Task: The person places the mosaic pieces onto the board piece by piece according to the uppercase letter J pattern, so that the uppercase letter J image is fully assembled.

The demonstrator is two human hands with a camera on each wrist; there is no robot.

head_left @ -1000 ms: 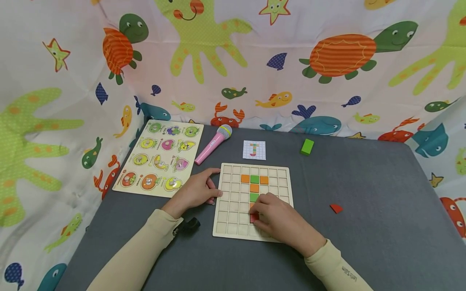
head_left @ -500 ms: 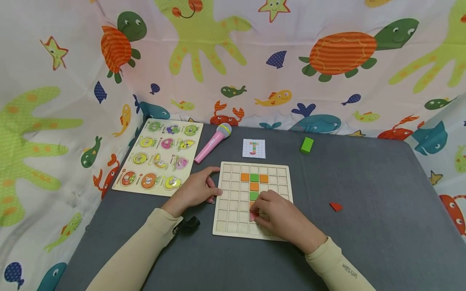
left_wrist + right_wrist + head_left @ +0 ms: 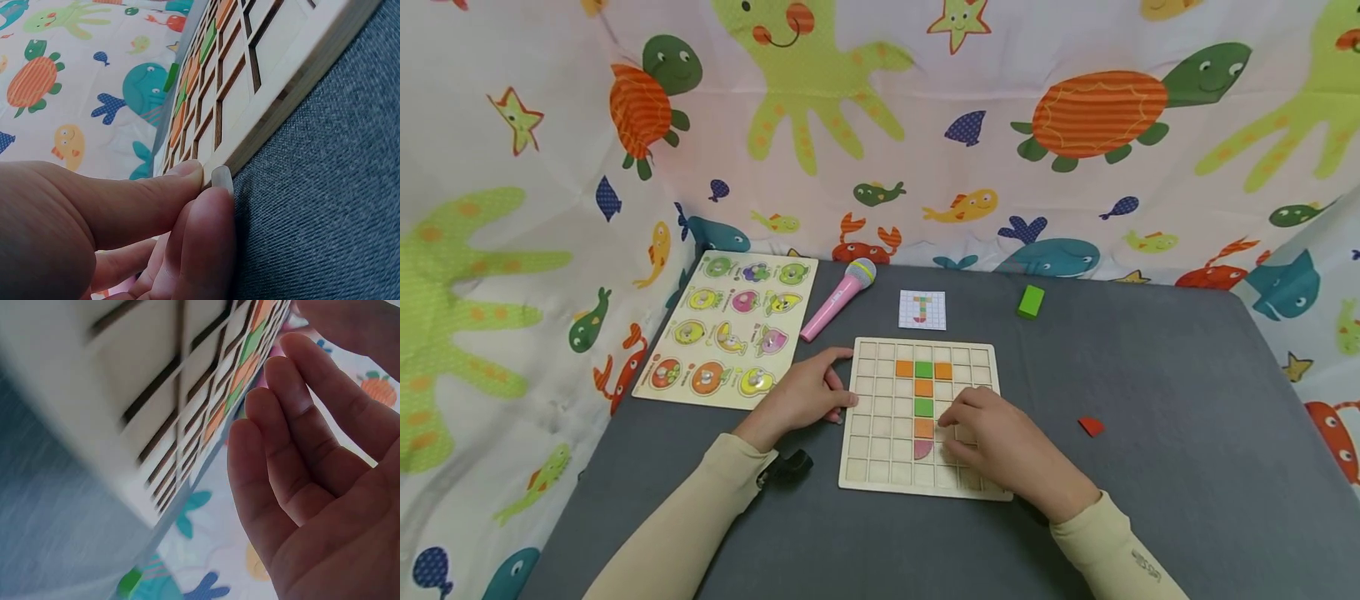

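Observation:
In the head view, a wooden grid board (image 3: 880, 429) lies mid-table. My left hand (image 3: 801, 390) touches its left edge with thumb and index fingertip apart, the other fingers loosely bent. The left wrist view shows those fingertips against the rim. Orange and green square tiles and a pinkish-red rounded tile (image 3: 922, 449) sit in the grid, forming a T with a lower stem. Just right of that stem, my right hand (image 3: 1000, 446) hovers over the board, fingers loosely bent and holding nothing. A small pattern card (image 3: 922, 310) lies beyond the board.
A fruit puzzle board (image 3: 730, 325) lies at the back left, with a pink toy microphone (image 3: 838, 300) beside it. At the back right stands a green block (image 3: 1031, 302). A red rounded piece (image 3: 1092, 427) lies to the right. A printed cloth hangs behind the table.
My right hand has let go of the pinkish-red tile and moved a little right, uncovering it in the grid. The left hand has stayed at the board's edge.

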